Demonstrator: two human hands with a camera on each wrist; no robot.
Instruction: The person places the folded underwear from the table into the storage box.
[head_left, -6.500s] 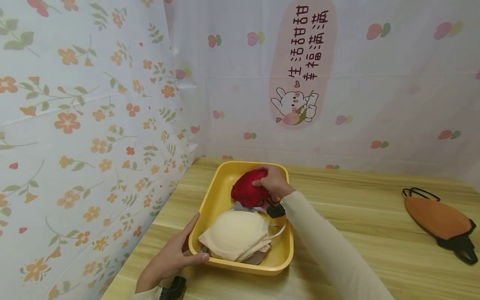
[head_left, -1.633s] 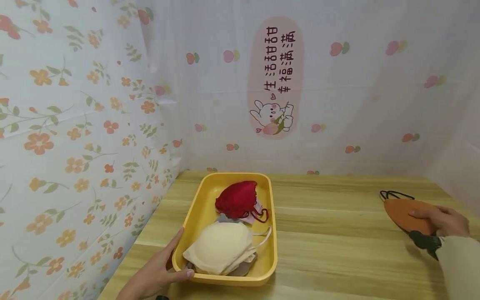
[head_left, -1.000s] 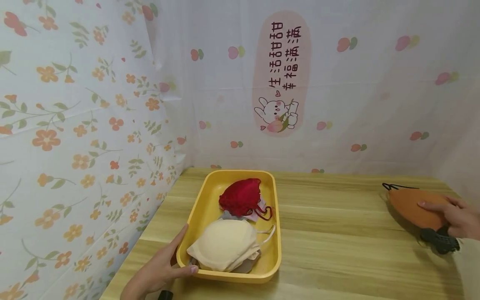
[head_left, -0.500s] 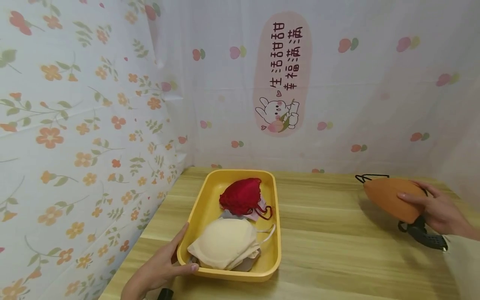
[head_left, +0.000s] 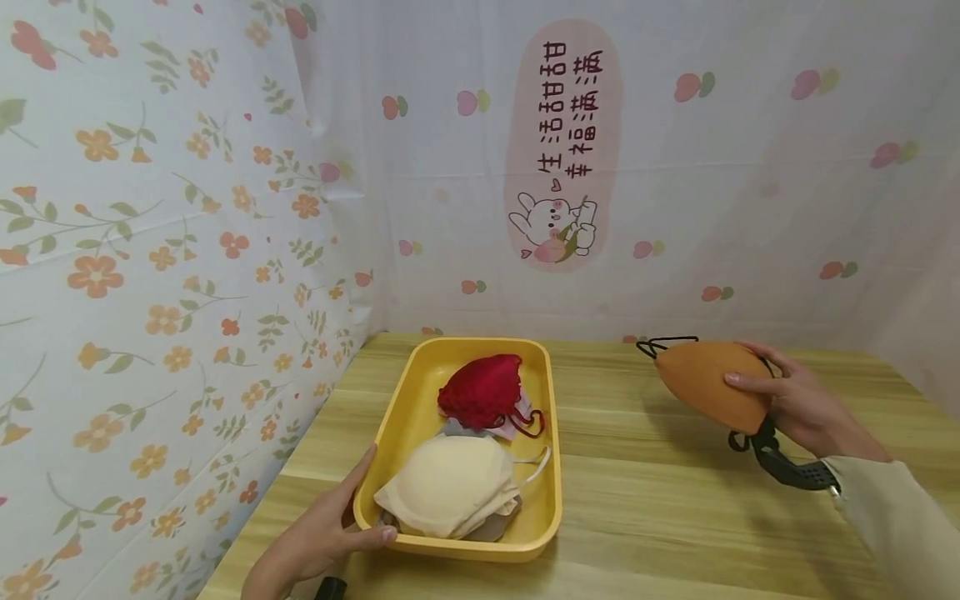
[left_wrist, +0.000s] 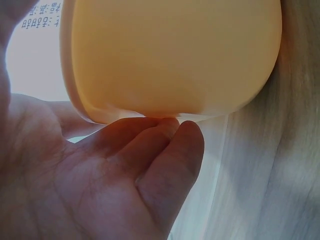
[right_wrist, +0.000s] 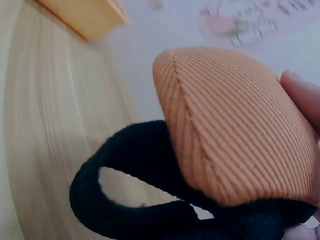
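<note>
My right hand holds a folded orange bra above the right part of the table, thumb on the cup and fingers behind it. Its ribbed cup and a loop of black strap show close up in the right wrist view. At the near left corner of a yellow tray, my left hand grips the rim with the thumb, its other fingers against the outer wall. Inside the tray, a red bra lies towards the back and a cream bra towards the front, over grey cloth.
The tray stands on a wood-grain table, left of the orange bra. A flower-print sheet rises close on the left, and a printed white sheet hangs behind the table's back edge.
My right hand has gone from the tray to the orange bra at the far right, picked it up and carried it left. My left hand has stayed on the tray's corner.
</note>
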